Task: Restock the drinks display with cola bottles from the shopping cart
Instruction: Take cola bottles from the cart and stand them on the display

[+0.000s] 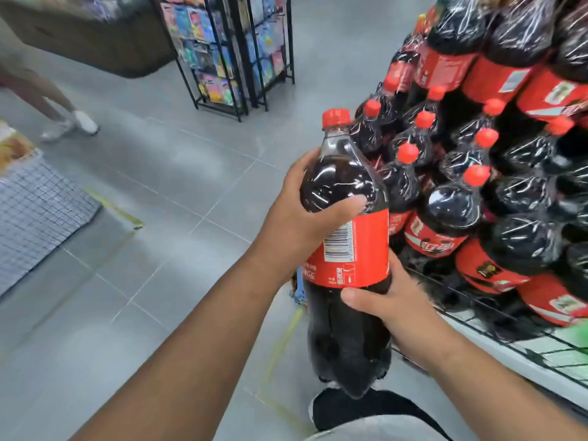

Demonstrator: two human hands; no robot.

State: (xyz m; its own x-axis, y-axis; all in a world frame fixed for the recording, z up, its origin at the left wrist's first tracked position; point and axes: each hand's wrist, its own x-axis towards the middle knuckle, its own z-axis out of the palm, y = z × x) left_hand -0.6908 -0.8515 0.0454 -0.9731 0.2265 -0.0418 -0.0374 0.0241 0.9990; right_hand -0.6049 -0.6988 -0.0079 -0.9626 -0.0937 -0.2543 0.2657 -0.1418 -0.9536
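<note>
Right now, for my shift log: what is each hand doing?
Left hand: grips the cola bottle at its shoulder.
Right hand: grips the same bottle just below the label.

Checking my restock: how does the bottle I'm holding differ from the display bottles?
The held bottle is alone, gripped by the left hand and right hand; the display bottles stand packed in stacked tiers. Its label shows a barcode; theirs show logos. Both have red caps, red labels, dark cola.

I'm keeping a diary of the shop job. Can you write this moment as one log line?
bottle: held cap up, beside display | left hand: grips its shoulder | right hand: grips its middle
</note>
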